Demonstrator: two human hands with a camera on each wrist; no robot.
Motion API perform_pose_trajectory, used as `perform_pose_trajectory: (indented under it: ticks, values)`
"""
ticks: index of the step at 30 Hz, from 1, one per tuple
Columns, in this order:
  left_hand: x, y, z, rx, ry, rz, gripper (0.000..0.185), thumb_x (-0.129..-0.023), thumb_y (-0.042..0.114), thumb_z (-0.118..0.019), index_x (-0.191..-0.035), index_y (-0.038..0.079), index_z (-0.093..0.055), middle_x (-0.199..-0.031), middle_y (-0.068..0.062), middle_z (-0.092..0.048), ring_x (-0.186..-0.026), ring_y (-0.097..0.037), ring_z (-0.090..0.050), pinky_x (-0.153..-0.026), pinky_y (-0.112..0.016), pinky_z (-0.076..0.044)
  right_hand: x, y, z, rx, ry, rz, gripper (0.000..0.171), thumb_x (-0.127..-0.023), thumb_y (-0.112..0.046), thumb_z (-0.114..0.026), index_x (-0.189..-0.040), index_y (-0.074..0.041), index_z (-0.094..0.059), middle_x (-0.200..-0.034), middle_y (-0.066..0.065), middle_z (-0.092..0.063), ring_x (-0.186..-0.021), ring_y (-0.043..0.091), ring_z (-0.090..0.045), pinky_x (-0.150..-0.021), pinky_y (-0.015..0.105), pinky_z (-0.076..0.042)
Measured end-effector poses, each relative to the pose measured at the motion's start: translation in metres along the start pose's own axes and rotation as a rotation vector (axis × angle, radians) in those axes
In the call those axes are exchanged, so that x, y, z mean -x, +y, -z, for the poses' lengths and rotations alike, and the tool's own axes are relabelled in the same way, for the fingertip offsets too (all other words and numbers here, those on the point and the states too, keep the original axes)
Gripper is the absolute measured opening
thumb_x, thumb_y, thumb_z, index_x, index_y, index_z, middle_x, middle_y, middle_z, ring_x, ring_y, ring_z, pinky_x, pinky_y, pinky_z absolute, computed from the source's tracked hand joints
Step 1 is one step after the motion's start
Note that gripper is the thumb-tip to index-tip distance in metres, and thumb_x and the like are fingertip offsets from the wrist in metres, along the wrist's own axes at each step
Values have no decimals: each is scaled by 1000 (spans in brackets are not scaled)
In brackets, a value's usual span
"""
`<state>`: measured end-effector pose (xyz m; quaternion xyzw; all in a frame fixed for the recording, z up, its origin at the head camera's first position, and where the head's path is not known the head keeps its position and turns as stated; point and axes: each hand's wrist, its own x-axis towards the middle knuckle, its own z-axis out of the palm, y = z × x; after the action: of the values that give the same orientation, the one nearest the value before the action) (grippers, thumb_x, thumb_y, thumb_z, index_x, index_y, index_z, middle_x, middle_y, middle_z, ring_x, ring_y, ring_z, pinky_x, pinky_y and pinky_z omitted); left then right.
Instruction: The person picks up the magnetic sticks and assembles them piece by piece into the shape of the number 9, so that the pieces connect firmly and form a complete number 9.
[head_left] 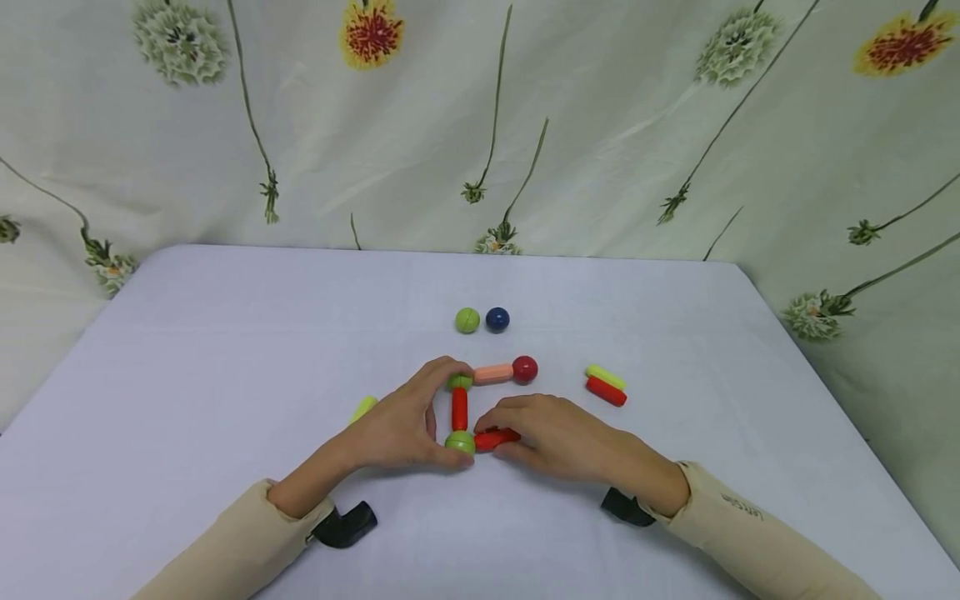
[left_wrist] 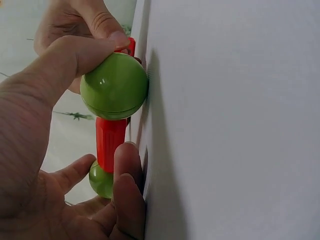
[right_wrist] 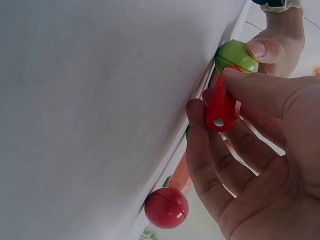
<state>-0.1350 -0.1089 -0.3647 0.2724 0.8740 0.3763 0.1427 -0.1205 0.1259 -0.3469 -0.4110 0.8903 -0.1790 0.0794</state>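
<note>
My left hand (head_left: 405,429) pinches the near green ball (head_left: 460,442) on the bench (head_left: 225,350), my right hand (head_left: 558,435) grips the red rod (head_left: 495,438); both look light, hard, slick, best held mid-body.

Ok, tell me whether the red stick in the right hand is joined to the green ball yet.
Joined, it seems: the red stick lies flat with its end against the green ball, pinched by the right hand.
</note>
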Motion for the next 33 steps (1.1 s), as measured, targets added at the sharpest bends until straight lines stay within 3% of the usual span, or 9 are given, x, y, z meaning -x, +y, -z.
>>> perform_pose_trajectory:
  ticks: [8,18,33]
  values:
    - [0,0,0,11,-1,11,84,-66,40,-83,-134,30,-34,-128,8,-39,-60,-9,-55,-55,-24,-48,1,2,3,13,-6,-49,29,-86,-27,-67,-115,-25,-63,-100,-15,-63,-85,1,-56,-77,18,-48]
    - [0,-1,1,23,-4,25,85,-65,41,-83,-134,30,-35,-124,10,-41,-61,-10,-55,-56,-24,-49,11,7,17,18,-39,-148,36,-83,-33,-70,-117,-24,-63,-107,-13,-64,-88,2,-58,-77,20,-50]
    - [1,-1,1,33,-8,34,86,-65,41,-84,-134,32,-34,-127,9,-39,-61,-11,-56,-56,-25,-49,35,37,37,67,100,-236,36,-82,-29,-72,-116,-21,-64,-105,-8,-66,-86,5,-60,-74,24,-51]
